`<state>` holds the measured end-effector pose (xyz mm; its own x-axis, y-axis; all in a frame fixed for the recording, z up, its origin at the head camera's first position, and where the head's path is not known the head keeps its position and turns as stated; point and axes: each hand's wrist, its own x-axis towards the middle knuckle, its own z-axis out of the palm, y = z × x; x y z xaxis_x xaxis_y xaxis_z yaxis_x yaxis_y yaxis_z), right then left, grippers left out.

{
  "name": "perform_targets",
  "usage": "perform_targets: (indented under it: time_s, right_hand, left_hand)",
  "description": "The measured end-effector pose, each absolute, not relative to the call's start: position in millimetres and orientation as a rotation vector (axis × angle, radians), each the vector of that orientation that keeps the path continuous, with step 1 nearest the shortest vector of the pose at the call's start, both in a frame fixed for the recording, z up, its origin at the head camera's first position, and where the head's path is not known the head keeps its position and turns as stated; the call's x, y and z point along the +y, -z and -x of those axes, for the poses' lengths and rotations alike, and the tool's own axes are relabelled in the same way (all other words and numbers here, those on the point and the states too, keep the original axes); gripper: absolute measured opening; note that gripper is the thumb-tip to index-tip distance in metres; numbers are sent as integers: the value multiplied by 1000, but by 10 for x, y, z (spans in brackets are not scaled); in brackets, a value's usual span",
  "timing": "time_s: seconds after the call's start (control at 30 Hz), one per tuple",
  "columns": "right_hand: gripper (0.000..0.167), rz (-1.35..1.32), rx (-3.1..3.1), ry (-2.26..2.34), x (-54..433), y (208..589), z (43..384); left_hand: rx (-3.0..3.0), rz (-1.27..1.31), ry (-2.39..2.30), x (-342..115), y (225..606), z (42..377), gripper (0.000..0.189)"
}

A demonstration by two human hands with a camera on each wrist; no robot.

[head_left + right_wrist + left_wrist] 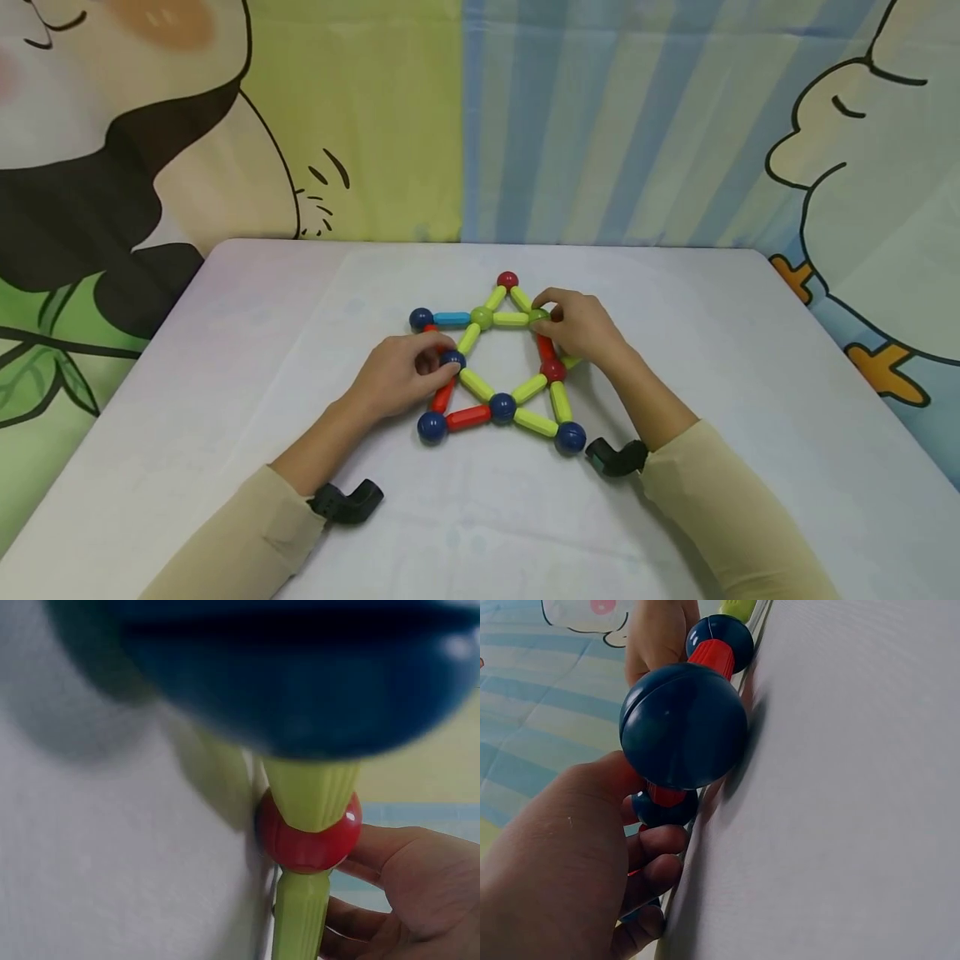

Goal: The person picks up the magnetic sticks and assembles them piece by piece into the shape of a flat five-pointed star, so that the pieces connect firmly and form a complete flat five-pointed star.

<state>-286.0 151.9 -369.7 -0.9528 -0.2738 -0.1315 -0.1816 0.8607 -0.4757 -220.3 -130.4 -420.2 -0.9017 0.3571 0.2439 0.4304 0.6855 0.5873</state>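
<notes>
A star-like frame of ball-and-rod building pieces lies flat on the table. My left hand (pixel 392 377) pinches a dark blue ball (pixel 453 359) at the frame's left inner corner, thumb and fingers around it. My right hand (pixel 588 327) grips the green ball (pixel 538 316) at the upper right, above a red rod (pixel 546 348). A second green ball (pixel 482 317) sits at the upper left, and a red ball (pixel 507 280) tops the far tip. In the right wrist view, another red ball (pixel 311 840) joins yellow-green rods (pixel 301 919) beside my right hand.
Dark blue balls mark the outer corners at the left (pixel 422 319), lower left (pixel 432 427) and lower right (pixel 571 438). A yellow-green rod (pixel 572 362) sticks out right of the red ball. The white table (pixel 675 283) ends at a cartoon-print cloth (pixel 375 125). Black wrist devices (pixel 348 502) hang beneath both sleeves.
</notes>
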Motion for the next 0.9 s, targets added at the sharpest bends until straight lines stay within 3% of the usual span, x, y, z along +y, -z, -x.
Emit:
perform_targets:
  time_s: [0.9]
  right_hand:
    - [37,349,2823,738,1523,3707,2851]
  left_hand:
    - [-2795,551,1056,-1234,4206,2185,24]
